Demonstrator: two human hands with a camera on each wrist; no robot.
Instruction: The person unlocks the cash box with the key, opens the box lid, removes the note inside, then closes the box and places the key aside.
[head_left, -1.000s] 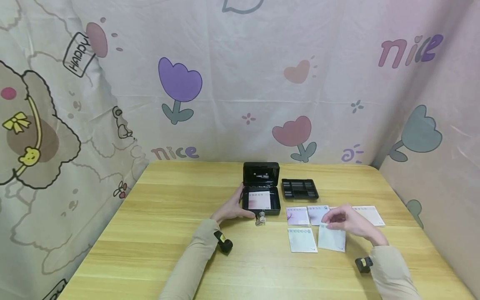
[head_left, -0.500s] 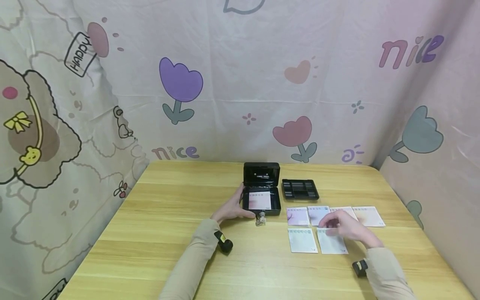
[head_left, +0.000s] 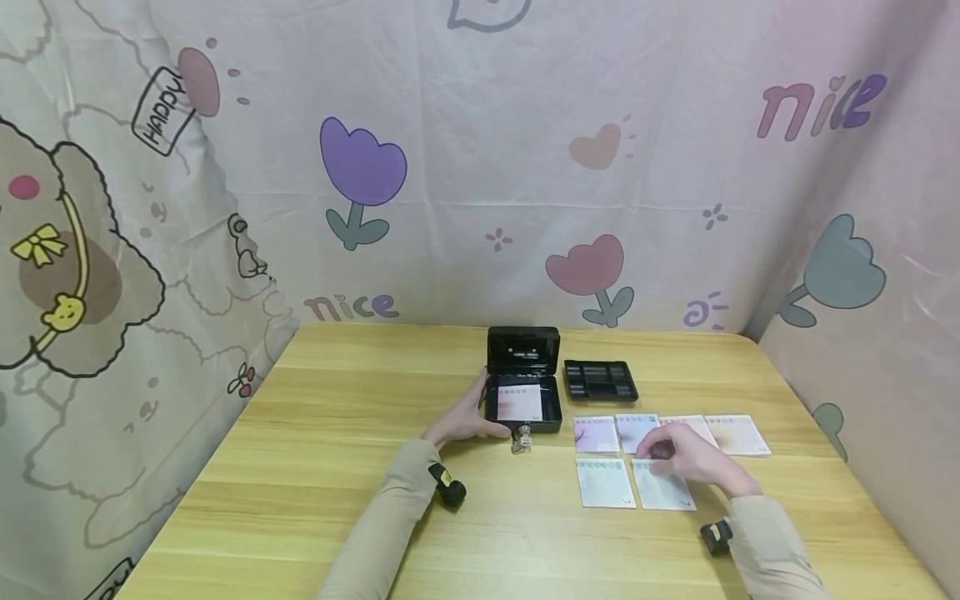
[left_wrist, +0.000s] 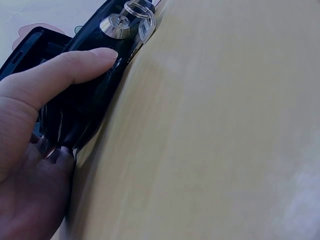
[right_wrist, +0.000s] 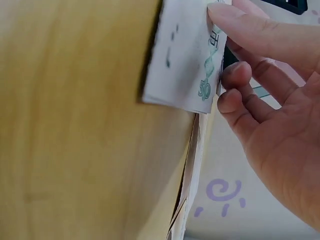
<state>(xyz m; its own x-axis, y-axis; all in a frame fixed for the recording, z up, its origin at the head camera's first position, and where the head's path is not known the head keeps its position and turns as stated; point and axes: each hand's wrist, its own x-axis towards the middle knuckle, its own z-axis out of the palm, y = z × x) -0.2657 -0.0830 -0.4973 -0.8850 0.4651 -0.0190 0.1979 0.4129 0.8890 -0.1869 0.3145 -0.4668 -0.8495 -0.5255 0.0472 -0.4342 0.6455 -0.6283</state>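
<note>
An opened black cash box (head_left: pixel 553 425) stands on the wooden table with its lid raised and a pinkish banknote stack (head_left: pixel 519 403) inside. My left hand (head_left: pixel 463 419) grips its left front corner; in the left wrist view the thumb (left_wrist: pixel 85 66) lies along the front, beside the lock (left_wrist: pixel 115 26). With thumb and fingers, my right hand (head_left: pixel 692 457) pinches the upper edge of a pale green banknote stack (head_left: pixel 667 495). Up close in the right wrist view, this stack (right_wrist: pixel 182 65) shows several layers and a printed 50. A similar pale green stack (head_left: pixel 605 485) lies to its left.
Behind the green stacks lies a row of purple, blue and pink-beige stacks (head_left: pixel 595 435), partly covered by my right hand. A black compartment tray (head_left: pixel 600 382) sits right of the box. Keys (head_left: pixel 522 439) hang at the box front. A printed curtain (head_left: pixel 480 167) surrounds the table.
My right hand has shifted slightly left and down, and the green stack it pinches has swung left and looks flatter on the table. My left hand keeps its hold on the box.
</note>
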